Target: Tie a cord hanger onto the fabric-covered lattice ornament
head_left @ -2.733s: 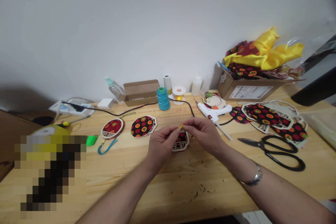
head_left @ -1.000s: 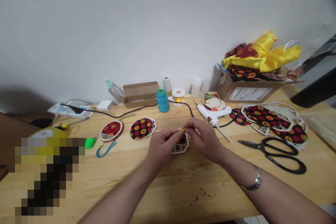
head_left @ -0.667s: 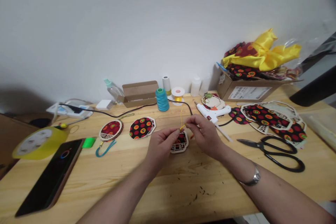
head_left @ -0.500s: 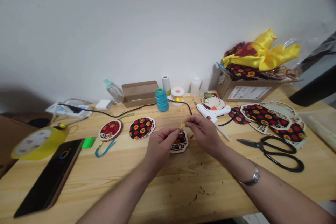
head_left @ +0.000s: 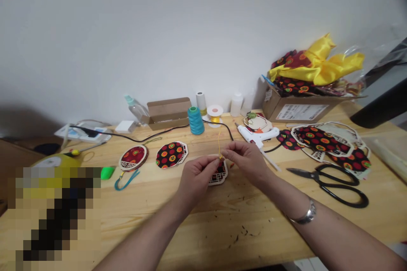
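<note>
A fabric-covered ornament (head_left: 219, 176) with a pale lattice frame lies on the table, its upper part hidden by my fingers. At its top edge, my left hand (head_left: 197, 178) pinches a yellow cord (head_left: 219, 137) between thumb and forefinger. My right hand (head_left: 244, 160) is closed on the same cord just beside the left fingertips. From there the cord runs up toward a spool of yellow thread (head_left: 215, 112).
Left of my hands lie an octagonal fabric piece (head_left: 171, 155) and a round ornament (head_left: 134, 157) with a blue loop. A teal thread cone (head_left: 196, 121) stands behind. To the right are a white glue gun (head_left: 259, 135), black scissors (head_left: 330, 182) and a cardboard box (head_left: 295, 108) of fabric.
My right hand has moved slightly left and down, closer to my left fingertips. The yellow at the ornament's top is now bunched between the fingers. The lower left corner is now pixelated.
</note>
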The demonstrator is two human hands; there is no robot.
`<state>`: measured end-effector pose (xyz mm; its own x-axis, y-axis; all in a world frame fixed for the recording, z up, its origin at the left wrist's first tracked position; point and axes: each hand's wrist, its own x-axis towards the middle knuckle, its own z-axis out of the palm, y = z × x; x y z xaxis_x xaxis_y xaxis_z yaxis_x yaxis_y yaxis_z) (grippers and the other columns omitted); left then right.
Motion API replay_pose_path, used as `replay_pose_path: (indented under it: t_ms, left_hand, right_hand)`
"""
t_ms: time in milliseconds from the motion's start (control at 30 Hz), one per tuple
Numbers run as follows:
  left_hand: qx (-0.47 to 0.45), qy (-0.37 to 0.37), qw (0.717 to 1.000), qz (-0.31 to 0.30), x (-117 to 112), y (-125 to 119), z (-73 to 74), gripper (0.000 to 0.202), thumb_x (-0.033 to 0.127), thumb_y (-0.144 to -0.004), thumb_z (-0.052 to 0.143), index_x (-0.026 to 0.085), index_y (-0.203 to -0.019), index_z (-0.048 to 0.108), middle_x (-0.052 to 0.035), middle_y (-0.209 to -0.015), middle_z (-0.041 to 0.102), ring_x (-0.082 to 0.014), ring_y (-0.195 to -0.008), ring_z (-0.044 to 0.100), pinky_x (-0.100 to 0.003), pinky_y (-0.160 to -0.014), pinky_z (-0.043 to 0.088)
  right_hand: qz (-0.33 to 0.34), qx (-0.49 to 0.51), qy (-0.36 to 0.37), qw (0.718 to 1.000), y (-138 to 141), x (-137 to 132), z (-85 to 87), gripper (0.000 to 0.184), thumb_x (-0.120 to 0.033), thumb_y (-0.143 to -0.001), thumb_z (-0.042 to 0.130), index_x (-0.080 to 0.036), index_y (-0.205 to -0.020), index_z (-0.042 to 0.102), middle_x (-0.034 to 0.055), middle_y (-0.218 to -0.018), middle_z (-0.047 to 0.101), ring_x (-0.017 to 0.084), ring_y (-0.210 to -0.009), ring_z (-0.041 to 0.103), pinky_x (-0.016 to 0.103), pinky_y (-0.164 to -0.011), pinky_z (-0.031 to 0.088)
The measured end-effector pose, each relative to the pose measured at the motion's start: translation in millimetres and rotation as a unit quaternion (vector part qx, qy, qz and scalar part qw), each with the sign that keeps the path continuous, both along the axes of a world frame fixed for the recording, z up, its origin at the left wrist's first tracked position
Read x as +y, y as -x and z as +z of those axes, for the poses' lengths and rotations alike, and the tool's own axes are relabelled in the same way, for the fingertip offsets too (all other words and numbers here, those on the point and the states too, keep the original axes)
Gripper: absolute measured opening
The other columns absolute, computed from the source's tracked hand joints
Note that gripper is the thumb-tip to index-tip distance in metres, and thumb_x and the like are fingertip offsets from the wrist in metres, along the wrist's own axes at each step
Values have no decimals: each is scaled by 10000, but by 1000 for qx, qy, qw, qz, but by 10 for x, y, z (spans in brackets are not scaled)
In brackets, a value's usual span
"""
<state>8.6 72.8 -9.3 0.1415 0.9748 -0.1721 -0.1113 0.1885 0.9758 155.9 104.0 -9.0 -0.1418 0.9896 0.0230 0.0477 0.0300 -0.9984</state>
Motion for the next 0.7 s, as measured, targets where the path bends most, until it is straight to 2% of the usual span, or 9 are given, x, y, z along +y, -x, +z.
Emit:
replay_pose_path:
  t_ms: [200,367,533,700]
  left_hand:
    - [6,-2,1000,-12,2,6,-14,204,332,-777,598,186,-845,722,24,-629,644,-70,-556,511,-171,-567,419]
    - [27,1,999,-21,17,1,-54,216,358,-756,613,174,-827,703,9,-658,634,-113,-626,548,-217,-616,437]
    - [71,-37,996,-39,9,26,-22,208,341,-766,593,156,-755,688,-13,-673,640,-139,-652,558,-238,-628,441]
    - [70,-40,995,-51,2,33,-19,212,333,-778,574,156,-763,690,-17,-664,645,-141,-633,557,-239,-617,439]
  right_hand:
    - [-18,-38,-42,998,-37,37,-42,194,-334,-720,605,-153,-652,583,-18,-597,542,102,-562,457,230,-536,381]
    - [-17,-68,-72,995,-42,43,-86,196,-328,-765,557,-157,-667,558,-21,-605,519,104,-571,441,230,-536,363]
    - [-5,-97,-102,990,-62,49,-78,166,-267,-776,533,-167,-644,520,-33,-594,486,105,-590,424,232,-558,342]
    - [9,-98,-94,991,-83,94,-46,169,-254,-757,552,-169,-616,511,-37,-570,469,102,-574,412,229,-544,331]
